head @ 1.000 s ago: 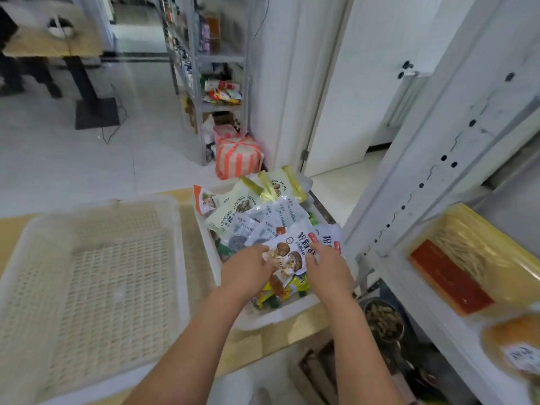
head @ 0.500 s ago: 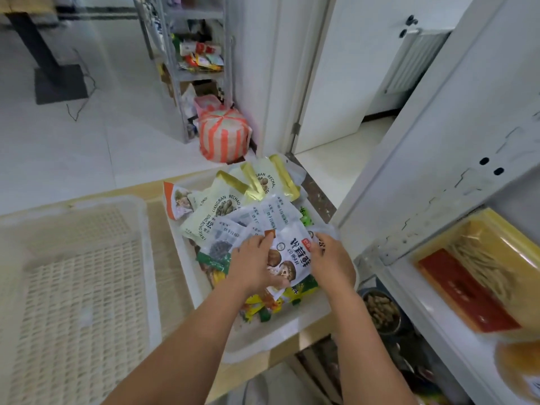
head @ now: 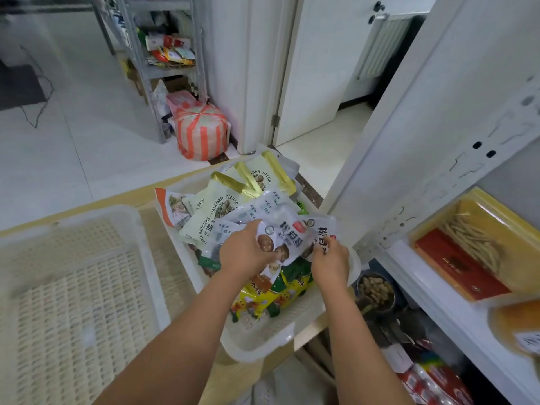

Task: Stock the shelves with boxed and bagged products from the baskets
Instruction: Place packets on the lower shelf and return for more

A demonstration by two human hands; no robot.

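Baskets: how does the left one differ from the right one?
The left basket shows only its bare lattice floor; the right basket is heaped with bags. Nothing touches the left basket; over the right basket the left hand grips a mushroom bag and the right hand pinches a second bag. Both are white plastic lattice baskets on the wooden table.

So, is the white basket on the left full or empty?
Empty, as far as visible: the left basket shows only bare mesh floor; its left edge is cut off.
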